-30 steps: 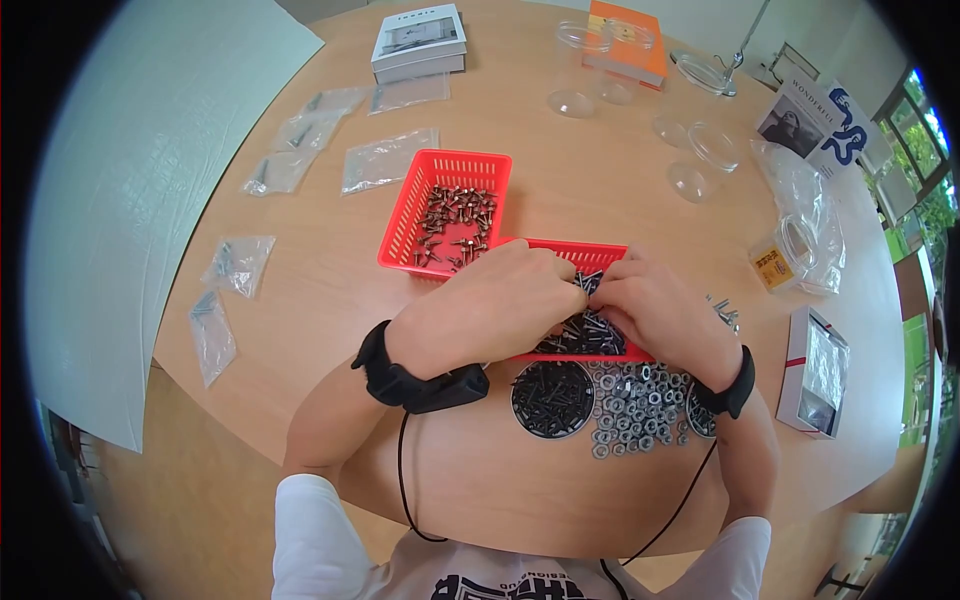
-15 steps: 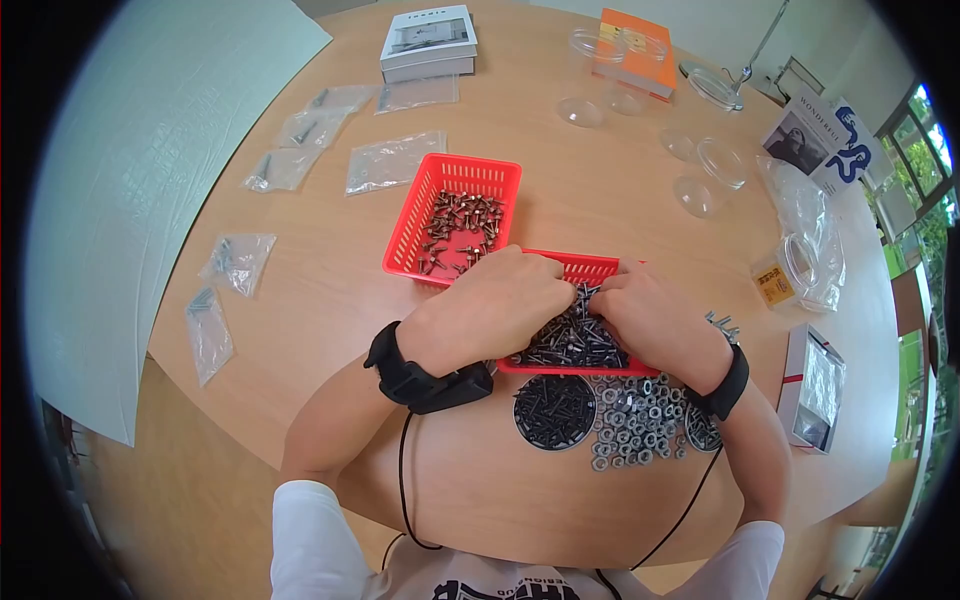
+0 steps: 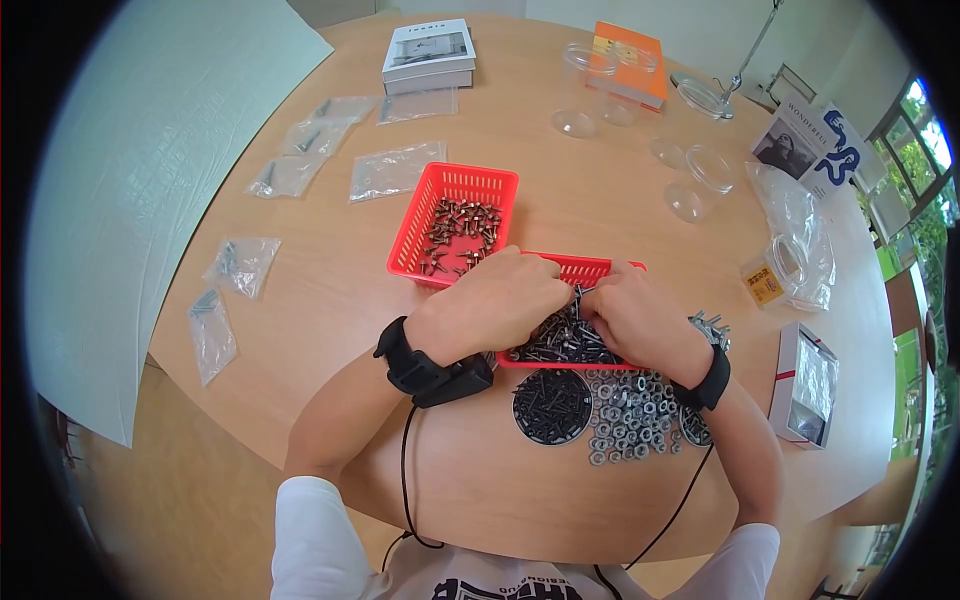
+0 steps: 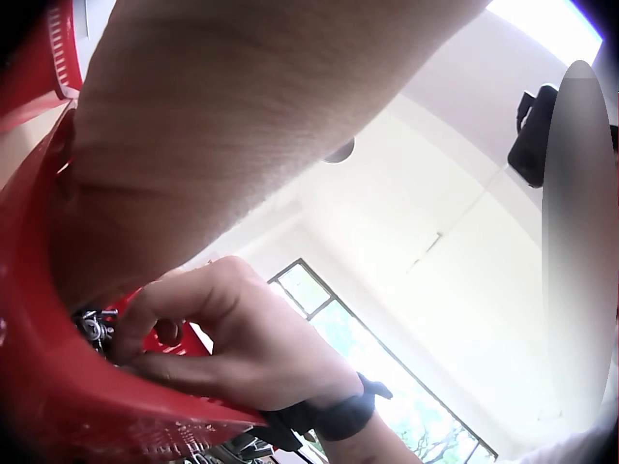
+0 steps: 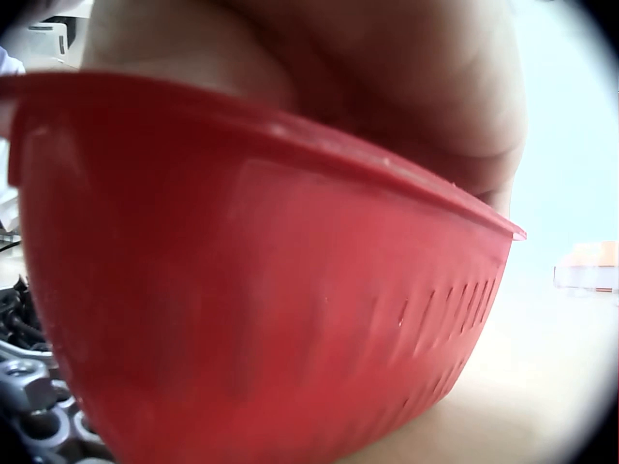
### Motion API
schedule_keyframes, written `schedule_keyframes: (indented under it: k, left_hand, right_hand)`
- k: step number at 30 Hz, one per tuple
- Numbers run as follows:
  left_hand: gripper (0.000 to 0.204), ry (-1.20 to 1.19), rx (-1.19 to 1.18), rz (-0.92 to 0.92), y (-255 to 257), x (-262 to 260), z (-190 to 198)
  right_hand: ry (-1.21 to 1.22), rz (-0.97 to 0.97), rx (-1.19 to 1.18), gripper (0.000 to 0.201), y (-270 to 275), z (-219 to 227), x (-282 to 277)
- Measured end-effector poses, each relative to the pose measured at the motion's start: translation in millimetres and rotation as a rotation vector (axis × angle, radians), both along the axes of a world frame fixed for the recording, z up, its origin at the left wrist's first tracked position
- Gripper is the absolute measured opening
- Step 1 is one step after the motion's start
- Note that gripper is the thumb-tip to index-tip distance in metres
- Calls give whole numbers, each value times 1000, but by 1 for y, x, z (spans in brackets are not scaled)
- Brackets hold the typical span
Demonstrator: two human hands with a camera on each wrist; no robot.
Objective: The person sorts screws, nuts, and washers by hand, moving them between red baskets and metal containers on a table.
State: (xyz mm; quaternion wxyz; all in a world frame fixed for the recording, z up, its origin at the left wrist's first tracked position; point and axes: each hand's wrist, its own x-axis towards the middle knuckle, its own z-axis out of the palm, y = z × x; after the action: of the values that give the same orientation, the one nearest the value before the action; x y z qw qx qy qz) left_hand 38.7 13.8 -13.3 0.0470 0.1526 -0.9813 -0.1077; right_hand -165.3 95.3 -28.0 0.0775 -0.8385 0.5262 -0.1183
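Observation:
Both hands are in the near red basket [image 3: 572, 364], which holds a heap of dark and silver screws [image 3: 568, 340]. My left hand [image 3: 505, 300] reaches over its left side, back of the hand up; its fingertips are hidden, and I cannot tell what they hold. From the right comes my right hand [image 3: 640, 318], its fingers bent down into the heap. In the left wrist view the thumb and forefinger of that right hand [image 4: 242, 338] pinch at silver screws [image 4: 97, 329]. In the right wrist view the basket wall [image 5: 271, 290] covers the fingers.
Behind stands another red basket [image 3: 405, 240] with brownish bolts [image 3: 465, 225]. Nearer me are a round dish of black screws [image 3: 552, 405] and loose nuts [image 3: 630, 420]. Around lie plastic bags [image 3: 398, 170], clear jars [image 3: 685, 200], books [image 3: 430, 55] and a white box [image 3: 808, 385].
The head view has shifted slightly. My hands stay in the near basket, with small finger movements among the screws; between the fingertips a silver screw now stands out.

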Motion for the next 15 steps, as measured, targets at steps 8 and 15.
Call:
schedule_keyframes:
  k: [8,15]
  left_hand:
    - [17,56,22,22,-2,-3,-1]
    - [13,102,-1,-17,-3,-1,-3]
  right_hand:
    - [-215,-73,-46,6,14,26,-3]
    - [-189,26,41,10,19,23,-7]
